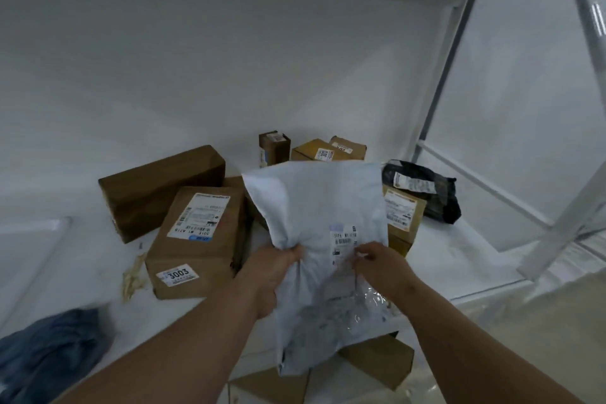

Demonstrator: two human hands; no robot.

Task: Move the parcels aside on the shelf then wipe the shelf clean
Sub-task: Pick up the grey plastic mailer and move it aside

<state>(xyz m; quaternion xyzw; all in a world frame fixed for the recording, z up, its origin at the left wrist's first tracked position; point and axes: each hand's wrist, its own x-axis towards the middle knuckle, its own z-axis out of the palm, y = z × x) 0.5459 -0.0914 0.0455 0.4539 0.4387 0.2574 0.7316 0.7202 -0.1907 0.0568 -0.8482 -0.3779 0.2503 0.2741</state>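
Two hands hold the white mailer bag [314,216] up above the shelf [98,272]: the left hand [272,275] grips its left edge, the right hand [380,266] pinches it just right of the bag's label. Brown parcels crowd behind and left of the bag; a blue cloth [49,351] lies far left of it. Clearing seems underway; next, setting the bag aside calls for a free spot

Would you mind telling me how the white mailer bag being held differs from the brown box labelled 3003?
The white mailer bag is soft and crumpled; the brown box labelled 3003 is rigid cardboard with square edges. The bag is lifted, gripped by the left hand and right hand; the box rests on the shelf, untouched. The bag is pale, the box brown. Both carry printed shipping labels.
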